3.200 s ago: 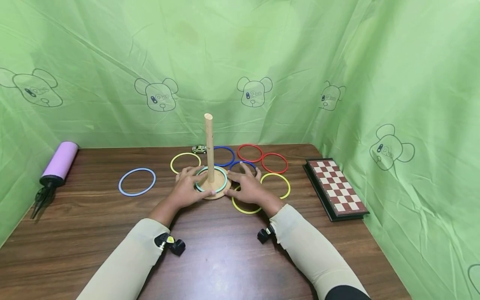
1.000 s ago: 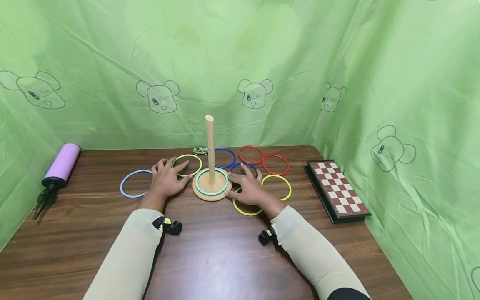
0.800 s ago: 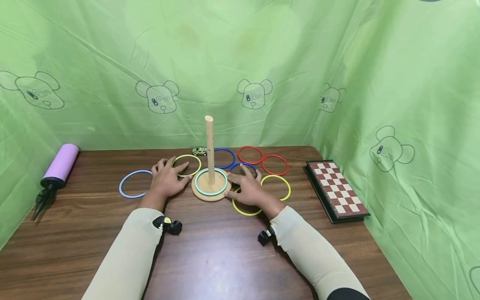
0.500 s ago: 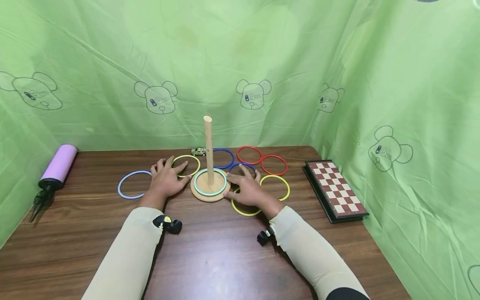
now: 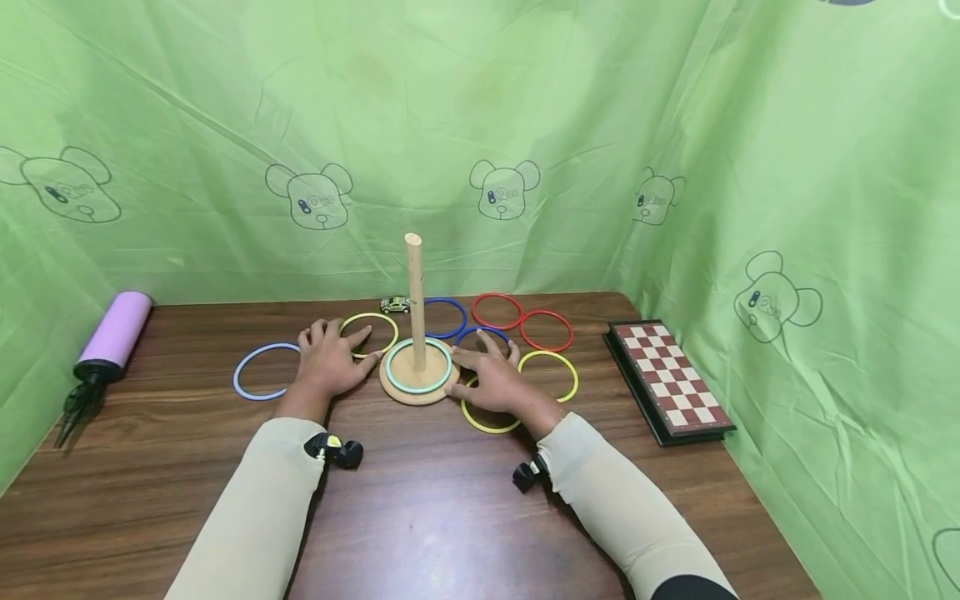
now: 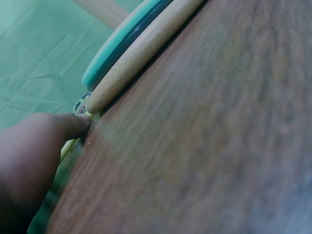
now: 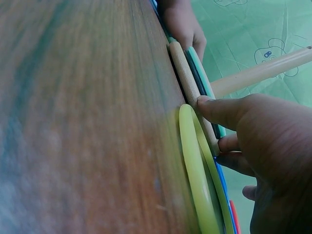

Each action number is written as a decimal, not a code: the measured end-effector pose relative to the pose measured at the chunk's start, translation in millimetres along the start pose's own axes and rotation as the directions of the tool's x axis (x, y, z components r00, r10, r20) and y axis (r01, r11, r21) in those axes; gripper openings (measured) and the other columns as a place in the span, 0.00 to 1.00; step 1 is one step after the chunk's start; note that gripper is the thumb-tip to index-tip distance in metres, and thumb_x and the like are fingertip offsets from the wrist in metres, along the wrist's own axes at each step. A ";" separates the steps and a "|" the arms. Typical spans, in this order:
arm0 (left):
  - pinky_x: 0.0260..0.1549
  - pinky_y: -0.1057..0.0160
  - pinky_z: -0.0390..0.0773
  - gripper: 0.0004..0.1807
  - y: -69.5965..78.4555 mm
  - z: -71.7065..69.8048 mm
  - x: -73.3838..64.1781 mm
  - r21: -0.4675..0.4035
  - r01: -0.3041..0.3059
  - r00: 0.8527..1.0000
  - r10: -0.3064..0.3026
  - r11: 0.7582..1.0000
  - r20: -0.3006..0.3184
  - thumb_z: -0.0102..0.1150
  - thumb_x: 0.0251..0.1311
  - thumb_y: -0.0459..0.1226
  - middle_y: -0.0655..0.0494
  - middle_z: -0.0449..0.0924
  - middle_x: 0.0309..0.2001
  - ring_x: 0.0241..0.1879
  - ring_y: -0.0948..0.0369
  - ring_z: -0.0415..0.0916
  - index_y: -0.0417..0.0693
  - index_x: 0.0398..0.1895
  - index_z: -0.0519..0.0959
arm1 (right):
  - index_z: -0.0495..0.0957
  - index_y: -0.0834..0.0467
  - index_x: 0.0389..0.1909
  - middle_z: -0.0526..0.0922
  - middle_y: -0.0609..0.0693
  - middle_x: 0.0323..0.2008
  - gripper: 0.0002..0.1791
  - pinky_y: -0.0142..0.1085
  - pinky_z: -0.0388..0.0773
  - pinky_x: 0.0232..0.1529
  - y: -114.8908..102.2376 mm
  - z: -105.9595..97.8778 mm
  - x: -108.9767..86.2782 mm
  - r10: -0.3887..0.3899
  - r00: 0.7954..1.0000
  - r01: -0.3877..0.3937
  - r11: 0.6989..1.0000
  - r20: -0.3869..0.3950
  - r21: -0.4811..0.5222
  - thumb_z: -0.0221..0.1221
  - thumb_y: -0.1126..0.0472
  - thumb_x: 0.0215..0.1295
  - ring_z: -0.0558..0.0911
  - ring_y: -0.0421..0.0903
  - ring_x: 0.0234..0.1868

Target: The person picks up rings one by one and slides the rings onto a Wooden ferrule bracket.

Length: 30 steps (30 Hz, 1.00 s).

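Observation:
A wooden ring-toss stand has an upright peg (image 5: 416,304) on a round base (image 5: 418,399), with a mint-green ring (image 5: 392,377) lying around the peg's foot. Against the base's right rim, my right hand (image 5: 495,379) rests thumb and fingertips; the right wrist view shows the thumb (image 7: 219,109) touching the wood. My left hand (image 5: 327,364) lies spread, palm down, to the left of the base, between a light blue ring (image 5: 236,379) and a yellow ring (image 5: 369,315). Its thumb is close to the base; whether they touch I cannot tell.
Behind and right of the stand lie blue rings (image 5: 464,316), red rings (image 5: 497,294) and yellow rings (image 5: 576,380), plus a toy car (image 5: 395,305). A purple hand pump (image 5: 120,329) stands at left, a chessboard box (image 5: 671,379) at right. Green cloth (image 5: 420,108) hangs behind.
Since the earliest frame my left hand has come off the base and moved left, partly covering the light blue ring. My right hand stays at the base. In the last second little has moved.

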<state>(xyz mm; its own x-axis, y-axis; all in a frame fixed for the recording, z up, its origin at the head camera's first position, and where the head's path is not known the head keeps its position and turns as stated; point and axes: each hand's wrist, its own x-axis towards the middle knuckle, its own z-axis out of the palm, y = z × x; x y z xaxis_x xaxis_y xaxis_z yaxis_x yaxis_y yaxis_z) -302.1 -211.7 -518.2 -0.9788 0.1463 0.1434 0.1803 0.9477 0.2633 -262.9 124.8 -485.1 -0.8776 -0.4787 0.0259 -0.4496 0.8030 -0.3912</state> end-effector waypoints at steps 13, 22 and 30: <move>0.73 0.23 0.54 0.40 -0.3 -7.1 -10.9 -0.049 0.005 0.985 -0.014 0.999 -0.174 0.59 0.73 0.66 0.25 0.66 0.74 0.73 0.25 0.62 0.52 0.78 0.76 | 0.74 0.42 0.80 0.74 0.44 0.80 0.38 0.83 0.35 0.78 -0.3 2.0 0.3 -0.009 1.000 0.009 1.000 0.002 -0.002 0.68 0.37 0.73 0.47 0.64 0.91; 0.72 0.25 0.56 0.37 4.7 -11.0 -20.4 -0.147 -0.077 0.929 0.018 0.986 -0.369 0.69 0.66 0.60 0.27 0.71 0.72 0.70 0.27 0.67 0.50 0.72 0.82 | 0.74 0.43 0.80 0.74 0.44 0.80 0.37 0.83 0.35 0.78 0.5 -0.1 1.0 -0.008 1.000 0.008 1.000 0.005 0.006 0.68 0.37 0.73 0.46 0.64 0.91; 0.71 0.25 0.58 0.36 3.9 -16.3 -25.6 -0.212 -0.131 0.875 0.012 0.969 -0.484 0.74 0.61 0.57 0.27 0.74 0.69 0.69 0.28 0.69 0.48 0.68 0.85 | 0.73 0.44 0.80 0.74 0.45 0.80 0.39 0.82 0.34 0.78 1.7 -0.1 0.8 0.003 1.000 -0.003 1.000 0.004 0.006 0.68 0.36 0.73 0.44 0.63 0.91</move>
<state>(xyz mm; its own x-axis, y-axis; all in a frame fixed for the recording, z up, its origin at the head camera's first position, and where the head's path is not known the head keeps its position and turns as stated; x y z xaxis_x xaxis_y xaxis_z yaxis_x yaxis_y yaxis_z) -274.7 -216.3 -505.3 -0.8071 0.0024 0.5905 0.3231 0.8388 0.4382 -264.4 125.8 -485.6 -0.8782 -0.4779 0.0207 -0.4459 0.8022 -0.3972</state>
